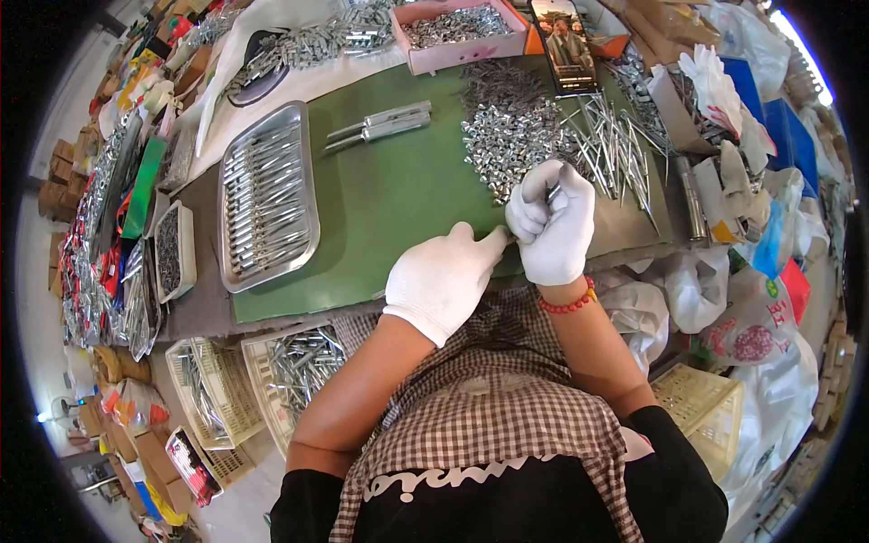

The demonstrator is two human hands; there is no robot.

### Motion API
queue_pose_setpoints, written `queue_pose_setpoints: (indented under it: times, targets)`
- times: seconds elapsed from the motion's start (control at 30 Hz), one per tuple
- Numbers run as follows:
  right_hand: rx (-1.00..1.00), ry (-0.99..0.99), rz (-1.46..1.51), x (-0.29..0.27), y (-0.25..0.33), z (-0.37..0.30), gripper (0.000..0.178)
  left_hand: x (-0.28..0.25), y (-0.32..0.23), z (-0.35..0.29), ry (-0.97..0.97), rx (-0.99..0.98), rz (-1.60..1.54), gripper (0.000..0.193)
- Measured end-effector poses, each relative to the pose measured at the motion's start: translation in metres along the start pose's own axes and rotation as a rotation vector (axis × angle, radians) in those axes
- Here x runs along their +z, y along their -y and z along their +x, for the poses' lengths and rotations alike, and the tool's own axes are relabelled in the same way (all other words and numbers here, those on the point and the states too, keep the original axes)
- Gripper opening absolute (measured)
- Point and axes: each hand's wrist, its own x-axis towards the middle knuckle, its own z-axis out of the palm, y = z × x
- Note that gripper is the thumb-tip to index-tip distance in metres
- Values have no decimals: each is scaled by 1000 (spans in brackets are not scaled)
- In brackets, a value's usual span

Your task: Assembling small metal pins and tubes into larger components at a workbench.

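Observation:
My white-gloved left hand [445, 279] is closed at the near edge of a green mat [389, 195], thumb and fingertips pressed together toward the right hand. A small grey end shows beside its wrist; what it grips is mostly hidden. My white-gloved right hand [554, 224] is closed beside it, fingers curled, a small dark piece showing at their top; its kind is unclear. Just beyond lie a heap of short silver sleeves [507, 149], a pile of thin dark pins [507, 86] and loose long metal rods [620, 154]. Two silver pronged pieces [380, 125] rest farther left.
A metal tray [313, 195] of slim silver pieces stands on the left, next to a small white bin [187, 249] of dark parts. A phone [563, 47] leans at the back beside a pink box [471, 58]. Plastic crates [261, 362] sit below the table edge.

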Motion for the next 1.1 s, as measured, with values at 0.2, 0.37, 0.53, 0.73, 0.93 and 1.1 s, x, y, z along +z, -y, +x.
queue_pose_setpoints:
  times: [0.2,0.37,0.53,0.73,0.93,1.1]
  targets:
    - [-198,19,-403,4,-10,-7,46,1,4,5,-61,71,-22,14]
    - [-216,-83,-331,-2,-1,-6,53,-2,-9,24,11,136,56,13]
    - [-63,-11,135,-7,2,0,48,-8,10,-7,20,-15,-42,20]
    - [-28,-6,7,-9,8,-6,44,-9,64,-189,20,-570,-12,19]
    - [-9,-57,-47,-4,3,-4,43,-29,57,-167,-131,-428,-20,18]
    - [22,-64,-211,-6,5,-1,26,-49,73,-8,-382,47,113,19]
